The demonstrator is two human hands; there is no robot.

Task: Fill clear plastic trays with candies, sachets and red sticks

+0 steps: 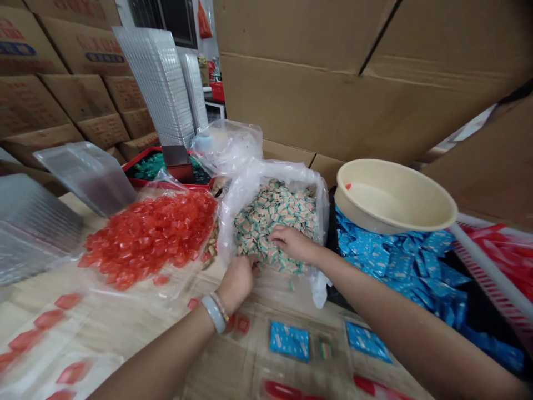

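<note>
Both my hands reach into a clear plastic bag (310, 183) heaped with small striped green-and-tan wrapped candies (275, 214). My left hand (238, 279), with bracelets at the wrist, sits at the bag's near edge with its fingers curled down into the candies; what they hold is hidden. My right hand (292, 243) lies palm down on the pile, fingers bent and pressed among the pieces. To the left lies a heap of red wrapped candies (150, 236) on clear plastic.
A cream bowl (393, 194) rests on a pile of blue sachets (400, 261) at right. Clear compartment trays (291, 341) with red and blue pieces lie near me. Stacked clear trays (160, 83), a red bin of green candies (150, 165) and cardboard boxes (333, 72) stand behind.
</note>
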